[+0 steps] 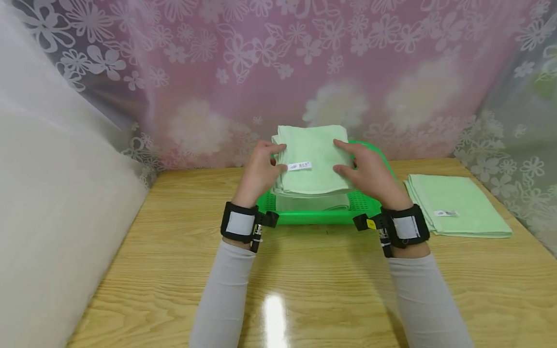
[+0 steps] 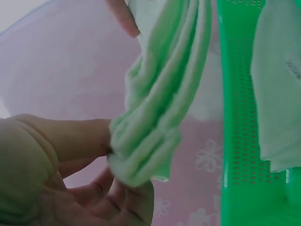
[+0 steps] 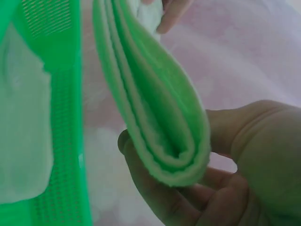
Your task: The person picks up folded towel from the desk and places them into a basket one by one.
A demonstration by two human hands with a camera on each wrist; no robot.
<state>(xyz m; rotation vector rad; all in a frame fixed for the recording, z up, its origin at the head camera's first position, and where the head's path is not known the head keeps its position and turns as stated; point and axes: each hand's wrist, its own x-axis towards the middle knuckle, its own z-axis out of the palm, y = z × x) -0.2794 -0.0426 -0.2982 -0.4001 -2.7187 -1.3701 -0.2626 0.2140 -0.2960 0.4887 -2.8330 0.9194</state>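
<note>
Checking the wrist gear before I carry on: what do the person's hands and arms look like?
The left hand and right hand are ungloved. Light grey sleeves stop just short of black wrist straps, each with a pale patch, a small black mount on its inner side and what looks like a silver-and-black cable plug. The right mount carries a yellow label.

There are two hands (image 1: 259, 166) (image 1: 371, 171), two wristbands (image 1: 241, 223) (image 1: 409, 227), one basket (image 1: 313, 218) and at least three folded cloths (image 1: 319, 150) (image 1: 304, 203) (image 1: 465, 200).
</note>
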